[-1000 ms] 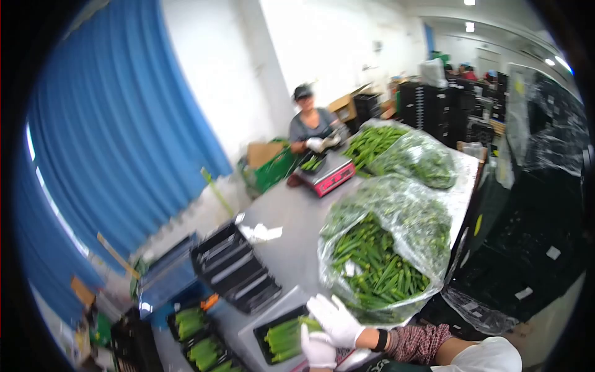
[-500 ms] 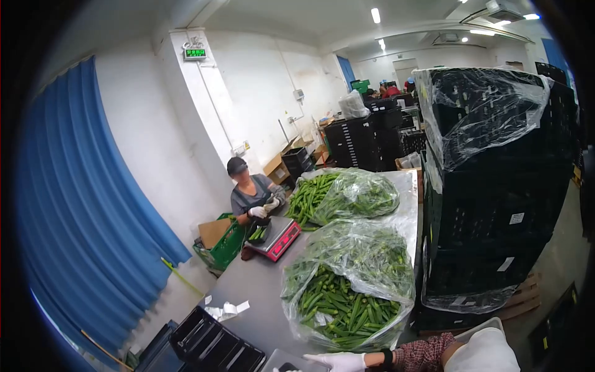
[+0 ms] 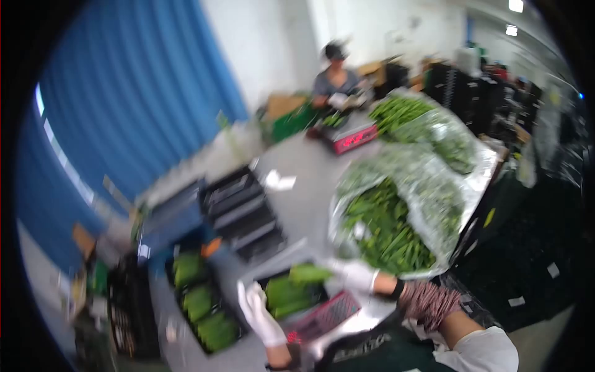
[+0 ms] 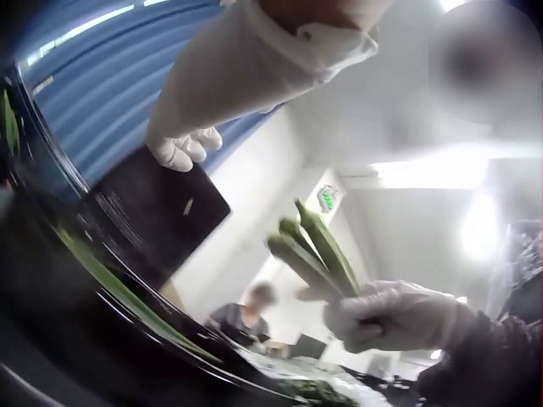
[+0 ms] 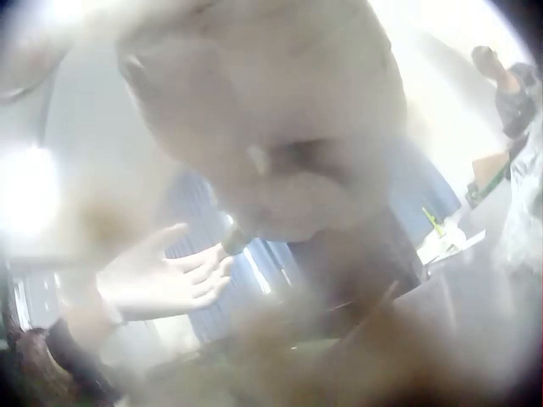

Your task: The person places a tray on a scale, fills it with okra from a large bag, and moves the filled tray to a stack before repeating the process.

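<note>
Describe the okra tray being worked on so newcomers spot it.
On the metal table, find the nearer okra bag. Near it sits a black okra tray. It alone lies between the left hand and the right hand; the other okra trays line up beyond the left hand.

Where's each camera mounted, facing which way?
Head: on the head, facing forward and down over the table; shows left hand, right hand.
Left wrist: on that wrist, looking past the left hand to the right.
Right wrist: on that wrist, looking past the blurred right hand to the left.
Shared, head and left wrist: okra pods in the right hand.
</note>
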`<state>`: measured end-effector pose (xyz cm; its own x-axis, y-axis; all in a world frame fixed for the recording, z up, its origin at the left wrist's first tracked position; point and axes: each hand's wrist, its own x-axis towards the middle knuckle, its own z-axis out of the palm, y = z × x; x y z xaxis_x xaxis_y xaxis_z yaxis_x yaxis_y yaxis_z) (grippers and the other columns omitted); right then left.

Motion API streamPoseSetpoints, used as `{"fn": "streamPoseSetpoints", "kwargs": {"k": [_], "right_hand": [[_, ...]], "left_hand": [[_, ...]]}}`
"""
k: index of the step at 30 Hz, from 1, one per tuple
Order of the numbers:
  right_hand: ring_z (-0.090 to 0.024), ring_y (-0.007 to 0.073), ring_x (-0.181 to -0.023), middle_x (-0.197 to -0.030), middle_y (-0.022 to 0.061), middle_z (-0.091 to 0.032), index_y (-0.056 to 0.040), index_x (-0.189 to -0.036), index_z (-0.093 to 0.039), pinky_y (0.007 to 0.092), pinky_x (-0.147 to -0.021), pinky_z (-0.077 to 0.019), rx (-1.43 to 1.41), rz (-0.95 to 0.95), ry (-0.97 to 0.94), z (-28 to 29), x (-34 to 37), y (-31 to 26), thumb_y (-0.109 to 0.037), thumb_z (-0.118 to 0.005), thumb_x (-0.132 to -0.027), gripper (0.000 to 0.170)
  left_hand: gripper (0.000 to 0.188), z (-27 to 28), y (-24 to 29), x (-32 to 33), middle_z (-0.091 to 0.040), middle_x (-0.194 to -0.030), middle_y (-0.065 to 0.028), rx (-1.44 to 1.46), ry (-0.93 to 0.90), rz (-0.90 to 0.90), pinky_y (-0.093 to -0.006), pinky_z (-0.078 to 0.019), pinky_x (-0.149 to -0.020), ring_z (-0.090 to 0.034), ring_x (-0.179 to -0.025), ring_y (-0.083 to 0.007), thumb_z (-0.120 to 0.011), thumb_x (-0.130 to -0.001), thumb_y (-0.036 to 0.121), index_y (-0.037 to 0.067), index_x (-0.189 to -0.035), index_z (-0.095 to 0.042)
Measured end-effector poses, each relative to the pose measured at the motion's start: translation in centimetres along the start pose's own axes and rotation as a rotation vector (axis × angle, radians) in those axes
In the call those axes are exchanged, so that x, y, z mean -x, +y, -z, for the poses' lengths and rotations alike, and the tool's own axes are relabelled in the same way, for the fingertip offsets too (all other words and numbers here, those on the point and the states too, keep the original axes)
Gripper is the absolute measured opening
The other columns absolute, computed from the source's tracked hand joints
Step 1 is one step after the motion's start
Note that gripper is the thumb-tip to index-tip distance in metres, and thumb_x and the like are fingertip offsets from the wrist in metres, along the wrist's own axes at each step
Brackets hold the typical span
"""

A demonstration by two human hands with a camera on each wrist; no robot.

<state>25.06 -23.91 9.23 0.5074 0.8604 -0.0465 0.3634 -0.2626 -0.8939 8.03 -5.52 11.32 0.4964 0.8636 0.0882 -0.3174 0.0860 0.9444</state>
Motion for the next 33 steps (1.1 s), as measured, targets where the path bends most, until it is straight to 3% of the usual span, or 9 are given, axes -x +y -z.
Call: {"fn": "streamPoseSetpoints", "kwargs": {"k": [1,2,8,12,15,19,21,27,33], "right_hand": [[-0.065,0.0336,-0.086,-0.107,0.0193,-0.063,-0.0121,-0.132,-0.045,0.0409,-0.073,-0.0535,0.456,0.192,0.148,0.5,-0.6,-0.8,-0.024,-0.062,-0.084,0.052],[-0.065,0.036,-0.082,-0.103,0.0189,-0.063,-0.0109,-0.128,-0.048,0.0435,-0.071,-0.0533,0.544,0.214,0.141,0.7,-1.9,-0.8,-0.024,-0.063,-0.084,0.048],[-0.06,0.038,-0.09,-0.106,0.0185,-0.06,-0.0061,-0.125,-0.047,0.0441,-0.078,-0.0496,0.595,0.343,0.113,-4.4,-7.9,-1.7,-0.016,-0.056,-0.084,0.043],[-0.053,0.0317,-0.107,-0.117,0.0129,-0.054,-0.0076,-0.133,-0.045,0.0404,-0.091,-0.0439,0.885,0.238,-0.278,-5.6,-8.7,-2.7,-0.021,-0.067,-0.079,0.059],[-0.052,0.0316,-0.11,-0.118,0.0141,-0.053,-0.0075,-0.13,-0.048,0.0422,-0.091,-0.043,0.738,0.447,-0.087,-3.5,-7.6,-1.7,-0.024,-0.067,-0.079,0.057],[-0.055,0.0336,-0.104,-0.113,0.0147,-0.057,-0.01,-0.125,-0.053,0.0405,-0.09,-0.0452,0.599,0.425,0.144,1.0,-6.1,-1.0,-0.018,-0.065,-0.081,0.047],[-0.056,0.0326,-0.102,-0.11,0.0136,-0.058,-0.0106,-0.123,-0.055,0.0384,-0.088,-0.046,0.578,0.238,0.121,2.9,-4.5,-1.4,-0.018,-0.064,-0.082,0.043],[-0.058,0.0325,-0.089,-0.091,0.0137,-0.059,-0.0099,-0.117,-0.06,0.0378,-0.082,-0.0467,0.424,0.189,0.145,2.1,-2.5,1.1,-0.02,-0.062,-0.084,0.034],[-0.056,0.0316,-0.084,-0.086,0.0126,-0.055,-0.0093,-0.117,-0.059,0.0401,-0.077,-0.0466,0.622,0.074,0.117,-0.3,-2.8,-0.1,-0.023,-0.065,-0.08,0.04]], "left_hand": [[0.049,1.6,0.7,-0.7,-0.055,-0.114,-0.0056,0.028,0.083,0.004,-0.0304,-0.037,-0.097,-0.051,-0.107,-0.0149,-0.047,-0.094,0.012,0.006,-0.142,-0.036],[0.048,3.4,1.2,-1.1,-0.056,-0.114,-0.0056,-0.004,0.123,-0.022,-0.0301,-0.0373,-0.096,-0.051,-0.107,-0.0146,-0.047,-0.094,0.012,0.005,-0.141,-0.037],[0.045,9.6,1.5,-1.5,-0.058,-0.113,-0.0071,-0.129,0.197,-0.034,-0.028,-0.0388,-0.095,-0.053,-0.105,-0.0148,-0.048,-0.092,0.007,0.002,-0.137,-0.043],[0.045,10.8,0.9,-0.8,-0.058,-0.116,-0.0081,-0.193,0.109,0.02,-0.0271,-0.0396,-0.095,-0.053,-0.107,-0.0146,-0.051,-0.091,0.004,0.003,-0.136,-0.046],[0.047,12.0,-0.5,-0.8,-0.058,-0.117,-0.0083,-0.243,0.051,0.037,-0.0267,-0.0395,-0.095,-0.053,-0.106,-0.0139,-0.052,-0.09,0.001,0.003,-0.136,-0.046],[0.045,12.4,-2.0,-1.2,-0.059,-0.117,-0.0085,-0.285,-0.045,0.1,-0.027,-0.0413,-0.093,-0.055,-0.105,-0.0153,-0.054,-0.09,0.008,0.004,-0.135,-0.048],[0.049,12.1,-2.4,-1.5,-0.058,-0.115,-0.0077,-0.299,-0.123,0.124,-0.0262,-0.0414,-0.094,-0.054,-0.101,-0.0133,-0.056,-0.087,-0.001,0.003,-0.135,-0.047],[0.053,9.8,-2.8,-2.4,-0.058,-0.12,-0.0105,-0.524,-0.193,0.109,-0.0313,-0.0406,-0.097,-0.054,-0.112,-0.0203,-0.063,-0.083,0.004,0.008,-0.134,-0.048],[0.091,7.0,-1.7,-2.6,-0.037,-0.142,-0.0195,-1.041,-0.506,-0.225,-0.0397,-0.0277,-0.111,-0.033,-0.134,-0.0321,-0.078,-0.068,0.02,0.004,-0.144,-0.031]]}}
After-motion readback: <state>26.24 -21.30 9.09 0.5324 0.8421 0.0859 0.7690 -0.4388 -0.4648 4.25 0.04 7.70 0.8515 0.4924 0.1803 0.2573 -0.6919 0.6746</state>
